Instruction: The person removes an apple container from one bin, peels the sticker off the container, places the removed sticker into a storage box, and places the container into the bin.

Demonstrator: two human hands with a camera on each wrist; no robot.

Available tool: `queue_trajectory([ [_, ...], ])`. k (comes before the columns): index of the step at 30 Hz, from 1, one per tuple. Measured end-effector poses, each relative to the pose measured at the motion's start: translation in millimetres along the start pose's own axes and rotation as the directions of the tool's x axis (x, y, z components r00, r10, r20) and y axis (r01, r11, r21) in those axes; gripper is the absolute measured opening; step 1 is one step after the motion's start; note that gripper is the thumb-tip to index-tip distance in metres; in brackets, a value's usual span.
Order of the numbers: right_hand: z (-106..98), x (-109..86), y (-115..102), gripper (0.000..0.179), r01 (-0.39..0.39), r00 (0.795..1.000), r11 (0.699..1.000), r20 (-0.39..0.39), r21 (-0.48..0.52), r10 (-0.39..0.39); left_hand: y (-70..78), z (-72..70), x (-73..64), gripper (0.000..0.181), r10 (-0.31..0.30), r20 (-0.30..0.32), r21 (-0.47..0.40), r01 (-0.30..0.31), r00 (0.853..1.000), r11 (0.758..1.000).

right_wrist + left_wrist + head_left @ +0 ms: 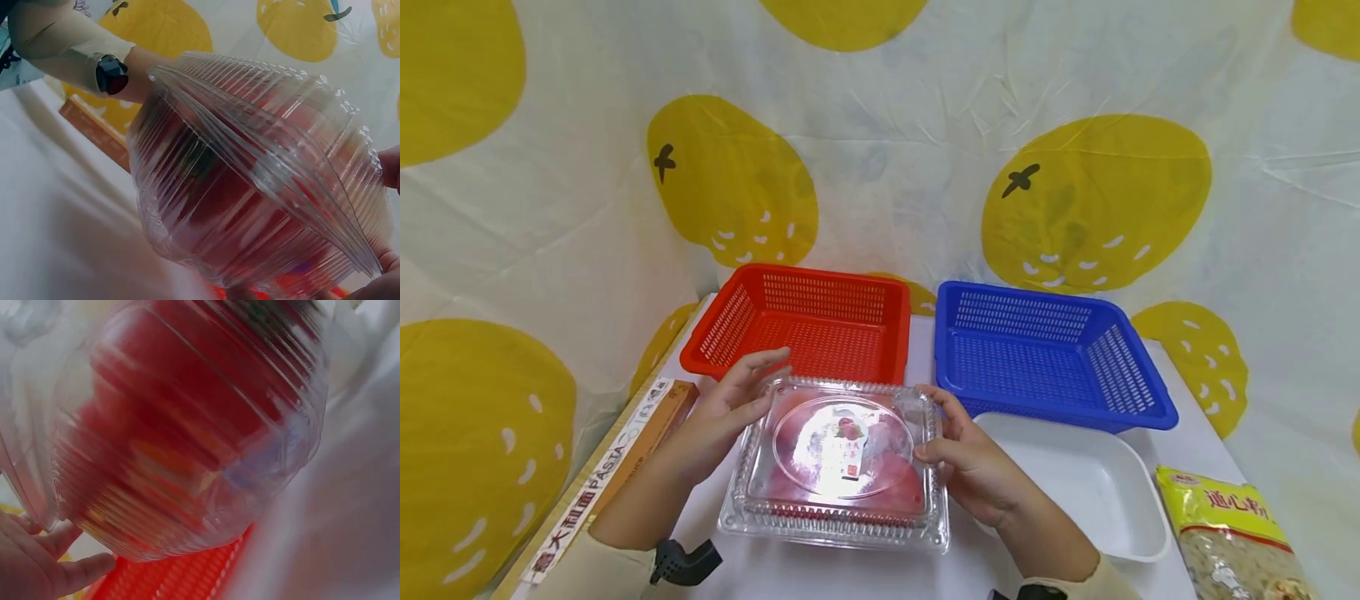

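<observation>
A clear plastic clamshell box (842,450) with a ribbed edge and a fruit label on its lid is tilted above the table. Through its walls show large red round things (187,375), their kind blurred. My right hand (973,462) grips the box's right side, thumb on the lid and fingers around the edge. At the far left corner is my left hand (726,421), its fingers spread and fairly straight against the side. The left wrist view shows left fingertips (94,570) at the box's lower wall.
Behind the box stand a red basket (895,333) and a blue basket (951,367). A white tub (1120,508) sits right, beside a yellow bag of macaroni (1232,533). Along the left edge lies a long pasta box (613,467). A fruit-print cloth (887,183) hangs behind.
</observation>
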State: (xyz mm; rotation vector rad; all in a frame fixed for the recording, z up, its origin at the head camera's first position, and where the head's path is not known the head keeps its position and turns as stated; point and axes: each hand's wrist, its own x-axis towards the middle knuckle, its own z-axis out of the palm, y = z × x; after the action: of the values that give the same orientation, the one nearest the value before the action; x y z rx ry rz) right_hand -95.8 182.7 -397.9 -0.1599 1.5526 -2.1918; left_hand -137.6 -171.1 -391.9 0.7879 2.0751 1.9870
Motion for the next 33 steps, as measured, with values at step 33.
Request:
queue_trajectory([
  [33, 50.8, 41.1, 95.5, 0.083, -0.044, 0.99, 0.998, -0.131, 0.035, 0.048, -58.9, -41.5, -59.3, 0.052, -0.211, -0.111, 0.011, 0.213, 0.971, 0.977],
])
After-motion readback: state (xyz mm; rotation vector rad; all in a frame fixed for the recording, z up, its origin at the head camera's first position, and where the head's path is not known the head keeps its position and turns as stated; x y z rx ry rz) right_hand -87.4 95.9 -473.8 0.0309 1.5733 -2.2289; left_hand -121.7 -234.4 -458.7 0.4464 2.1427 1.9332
